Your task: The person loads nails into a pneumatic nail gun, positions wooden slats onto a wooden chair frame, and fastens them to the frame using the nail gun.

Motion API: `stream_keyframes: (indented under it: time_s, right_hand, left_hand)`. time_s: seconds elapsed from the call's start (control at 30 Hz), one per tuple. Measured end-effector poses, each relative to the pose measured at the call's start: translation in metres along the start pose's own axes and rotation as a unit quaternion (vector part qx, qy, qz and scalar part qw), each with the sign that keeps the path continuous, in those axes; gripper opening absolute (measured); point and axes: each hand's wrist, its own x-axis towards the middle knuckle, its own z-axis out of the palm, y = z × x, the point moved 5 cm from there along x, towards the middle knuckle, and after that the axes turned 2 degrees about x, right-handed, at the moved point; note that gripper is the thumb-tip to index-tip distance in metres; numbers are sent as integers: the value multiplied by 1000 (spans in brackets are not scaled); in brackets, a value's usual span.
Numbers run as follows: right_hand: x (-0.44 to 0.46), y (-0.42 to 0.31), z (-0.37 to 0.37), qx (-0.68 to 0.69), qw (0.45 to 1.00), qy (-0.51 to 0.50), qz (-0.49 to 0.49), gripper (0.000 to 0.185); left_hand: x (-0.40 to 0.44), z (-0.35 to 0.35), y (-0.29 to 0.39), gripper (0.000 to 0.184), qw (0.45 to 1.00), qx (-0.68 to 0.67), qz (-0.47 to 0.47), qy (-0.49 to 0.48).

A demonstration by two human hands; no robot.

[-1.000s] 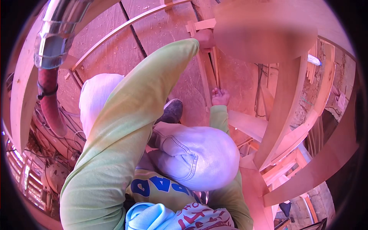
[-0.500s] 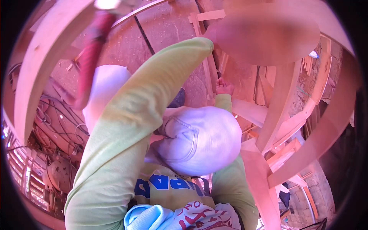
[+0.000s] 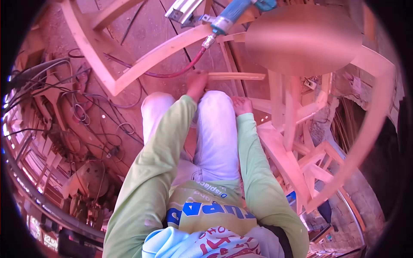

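Note:
My left hand is closed around one end of a narrow wooden strip, just beyond my knees. The strip points to the right, roughly level across the view. My right hand rests beside my right knee, palm up with its fingers apart and nothing in it. Ahead of my left hand, a teal air nailer with a silver magazine lies at a curved wooden frame. A red air hose runs from its fitting, passing close to my left hand.
A jointed wooden frame with a curved member stands close on my right. Tangled cables lie on the floor at left, near a rounded machine. A blurred oval covers part of the upper right.
My left arm has drawn back from far ahead to my knees, where the hand holds the strip. The air nailer has come into view at the top. My right hand has shifted slightly left.

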Motion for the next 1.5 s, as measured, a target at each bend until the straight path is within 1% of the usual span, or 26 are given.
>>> stream_keyframes:
  time_s: [0.07, 0.13, 0.17, 0.23, 0.33, 0.37, 0.47, 0.53, 0.57, 0.6, 0.67, 0.73, 0.8, 0.83, 0.87, 0.93, 0.97, 1.03, 1.1, 1.17, 1.2, 1.3, 1.33, 1.43, 1.47, 1.5]
  right_hand:
    - [-46, -2, 25, -11, 1000, -2, 11, 39]
    - [-92, -3, 49, -10, 1000, -16, 20, 42]
    - [-114, -4, 61, -22, 998, -49, 13, 43]
    - [-161, -10, 84, -42, 992, -117, -2, 44]
    - [-237, -23, 111, -73, 984, -163, -24, 38]
    - [-261, -25, 115, -89, 980, -178, -29, 35]
    - [-339, -27, 109, -138, 966, -215, -38, 29]
    - [-385, -26, 102, -187, 947, -251, -66, 32]
    - [-416, -34, 99, -260, 927, -258, -85, 29]
    - [-445, -43, 97, -360, 884, -279, -103, 28]
    - [-519, -67, 101, -487, 754, -391, -203, 27]
    - [-594, -99, 109, -483, 726, -453, -185, 23]
    - [-664, -148, 126, -446, 714, -484, -238, 18]
    - [-691, -174, 136, -427, 707, -496, -267, 15]
    - [-712, -203, 143, -411, 694, -487, -335, 14]
    - [-747, -263, 149, -372, 661, -447, -473, 12]
    - [-762, -295, 152, -394, 606, -407, -557, 11]
    - [-782, -349, 148, -410, 567, -384, -603, 12]
    - [-794, -393, 145, -421, 521, -361, -649, 13]
    - [-788, -426, 138, -434, 507, -366, -649, 16]
    - [-782, -439, 136, -442, 533, -375, -617, 21]
    - [-759, -473, 132, -589, 522, -381, -485, 25]
    - [-743, -481, 129, -591, 527, -398, -463, 28]
    - [-682, -494, 115, -555, 553, -411, -466, 27]
    - [-649, -497, 108, -550, 550, -397, -487, 29]
    - [-627, -499, 100, -535, 568, -391, -487, 28]
  left_hand:
    - [-48, -27, 14, 22, 992, -119, -48, 8]
    - [-102, -54, 50, 18, 983, -149, -93, 50]
    - [-127, -67, 66, 16, 977, -162, -115, 71]
    - [-160, -89, 81, 18, 979, -160, -120, 47]
    - [-202, -126, 91, 17, 976, -175, -128, -4]
    - [-224, -132, 107, 17, 972, -184, -145, -10]
    - [-288, -170, 130, 20, 957, -211, -199, -11]
    - [-329, -184, 157, 23, 958, -210, -193, -42]
    - [-349, -188, 170, 24, 957, -210, -192, -60]
    - [-363, -193, 177, 25, 958, -207, -188, -55]
    - [-394, -200, 200, 25, 961, -188, -193, -60]
    - [-413, -202, 218, 25, 962, -175, -190, -84]
    - [-437, -197, 246, 22, 965, -166, -182, -86]
    - [-448, -192, 259, 21, 967, -161, -178, -90]
    - [-454, -188, 270, 19, 973, -135, -139, -128]
    - [-488, -167, 320, 18, 982, -91, -98, -135]
    - [-505, -150, 349, 17, 984, -67, -78, -145]
    - [-524, -119, 397, 16, 985, -49, 9, -163]
    - [-538, -81, 448, 15, 974, -19, 84, -211]
    - [-560, -24, 502, 19, 962, 39, 144, -230]
    - [-564, 2, 522, 21, 950, 75, 172, -250]
    - [-557, 81, 564, 25, 905, 168, 242, -307]
    - [-551, 103, 572, 26, 889, 199, 260, -321]
    - [-526, 160, 581, 29, 864, 244, 277, -343]
    - [-508, 172, 579, 29, 857, 256, 271, -355]
    - [-492, 188, 577, 30, 854, 271, 246, -369]
